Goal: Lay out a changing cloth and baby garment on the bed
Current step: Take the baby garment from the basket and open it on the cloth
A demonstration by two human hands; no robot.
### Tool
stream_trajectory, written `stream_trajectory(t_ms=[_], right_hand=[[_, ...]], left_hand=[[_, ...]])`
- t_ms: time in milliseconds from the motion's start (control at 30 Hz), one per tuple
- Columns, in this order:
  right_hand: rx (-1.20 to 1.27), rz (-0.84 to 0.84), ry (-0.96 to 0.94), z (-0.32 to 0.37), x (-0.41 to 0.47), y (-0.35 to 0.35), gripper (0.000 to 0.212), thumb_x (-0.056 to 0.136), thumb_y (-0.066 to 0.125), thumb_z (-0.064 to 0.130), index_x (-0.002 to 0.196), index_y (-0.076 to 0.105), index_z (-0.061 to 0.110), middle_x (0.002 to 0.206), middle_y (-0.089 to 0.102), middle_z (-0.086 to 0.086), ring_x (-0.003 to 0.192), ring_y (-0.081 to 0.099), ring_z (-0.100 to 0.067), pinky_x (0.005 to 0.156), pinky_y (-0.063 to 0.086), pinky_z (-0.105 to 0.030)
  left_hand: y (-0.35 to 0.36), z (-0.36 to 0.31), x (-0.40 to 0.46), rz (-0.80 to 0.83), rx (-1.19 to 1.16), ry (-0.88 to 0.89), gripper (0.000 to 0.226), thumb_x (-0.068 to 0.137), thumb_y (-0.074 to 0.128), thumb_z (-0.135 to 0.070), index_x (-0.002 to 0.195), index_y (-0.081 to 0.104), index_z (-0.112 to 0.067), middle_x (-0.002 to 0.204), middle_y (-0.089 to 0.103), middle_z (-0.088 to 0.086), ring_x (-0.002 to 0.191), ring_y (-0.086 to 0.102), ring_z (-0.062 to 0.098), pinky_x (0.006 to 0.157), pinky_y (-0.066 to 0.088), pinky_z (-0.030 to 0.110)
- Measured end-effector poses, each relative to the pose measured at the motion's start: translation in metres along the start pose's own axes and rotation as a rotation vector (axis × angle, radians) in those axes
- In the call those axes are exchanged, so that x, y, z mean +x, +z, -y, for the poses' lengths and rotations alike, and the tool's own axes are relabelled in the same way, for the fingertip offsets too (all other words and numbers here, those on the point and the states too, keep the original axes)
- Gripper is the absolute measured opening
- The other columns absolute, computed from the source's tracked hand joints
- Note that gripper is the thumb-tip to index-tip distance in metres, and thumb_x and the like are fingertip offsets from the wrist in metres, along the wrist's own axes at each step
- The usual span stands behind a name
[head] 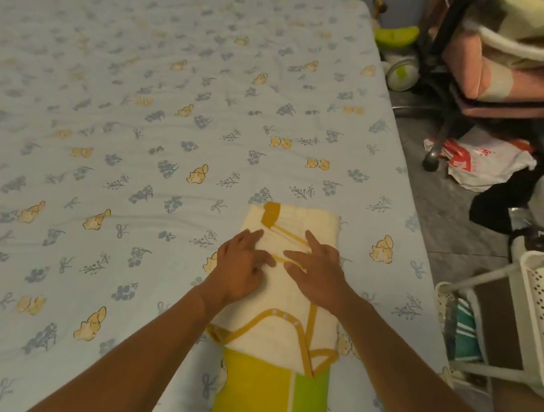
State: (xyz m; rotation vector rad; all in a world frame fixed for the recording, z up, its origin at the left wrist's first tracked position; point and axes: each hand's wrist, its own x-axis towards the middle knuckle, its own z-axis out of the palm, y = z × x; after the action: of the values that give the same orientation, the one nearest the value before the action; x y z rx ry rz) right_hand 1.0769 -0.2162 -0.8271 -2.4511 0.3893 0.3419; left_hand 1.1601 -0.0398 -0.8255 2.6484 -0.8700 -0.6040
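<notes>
A cream baby garment (282, 332) with mustard-yellow trim and snap buttons lies folded on the bed (108, 130), near its right edge. Its near end rests on a yellow and green striped changing cloth (270, 398), which reaches to the bottom of the view. My left hand (242, 268) lies flat on the garment's left half, fingers spread. My right hand (319, 273) lies flat on its right half, fingers pointing up and left over the yellow trim. Neither hand grips anything.
The bed sheet is pale blue with flower and yellow animal prints. To the right, on the floor, are a white perforated cart (540, 308), a pink chair on wheels (514, 78), a red and white plastic bag (479, 162) and a green toy (397, 34).
</notes>
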Motion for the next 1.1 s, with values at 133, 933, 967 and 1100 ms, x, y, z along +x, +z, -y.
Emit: stream_trajectory(t_ms=[133,933,967,1100], right_hand=[[-0.161,0.002,-0.022,0.001,0.004,0.006,0.052,0.097,0.036,0.048,0.147,0.026,0.04,0.162,0.007,0.014,0.138,0.021,-0.029,0.107,0.033,-0.052],[0.269,-0.122,0.265,-0.001,-0.081,-0.008,0.05,0.087,0.063,0.03,0.135,0.051,0.021,0.126,0.057,-0.009,0.109,0.055,-0.022,0.091,0.045,-0.034],[0.339,0.009,0.27,0.007,-0.086,0.001,0.052,0.086,0.066,0.029,0.135,0.051,0.022,0.124,0.059,-0.006,0.106,0.057,-0.019,0.088,0.045,-0.03],[0.532,0.162,0.325,0.022,-0.103,0.027,0.058,0.084,0.071,0.029,0.137,0.05,0.017,0.124,0.058,-0.003,0.107,0.057,-0.017,0.089,0.046,-0.028]], left_hand=[[0.01,-0.003,-0.007,-0.019,0.071,0.068,0.065,0.083,0.049,-0.018,0.142,0.042,-0.045,0.164,0.015,-0.004,0.152,0.008,0.025,0.117,0.013,0.05],[0.009,0.0,-0.091,-0.085,-0.514,-0.259,0.034,0.081,0.074,-0.039,0.111,0.063,-0.027,0.093,0.062,0.0,0.085,0.061,0.018,0.077,0.051,0.029],[0.015,-0.005,-0.097,0.014,-0.546,-0.257,0.041,0.077,0.077,-0.042,0.112,0.062,-0.028,0.095,0.062,-0.001,0.086,0.061,0.015,0.077,0.05,0.026],[0.023,-0.005,-0.113,0.167,-0.595,-0.194,0.038,0.075,0.079,-0.029,0.11,0.063,-0.033,0.09,0.063,-0.012,0.078,0.058,0.003,0.07,0.045,0.018]])
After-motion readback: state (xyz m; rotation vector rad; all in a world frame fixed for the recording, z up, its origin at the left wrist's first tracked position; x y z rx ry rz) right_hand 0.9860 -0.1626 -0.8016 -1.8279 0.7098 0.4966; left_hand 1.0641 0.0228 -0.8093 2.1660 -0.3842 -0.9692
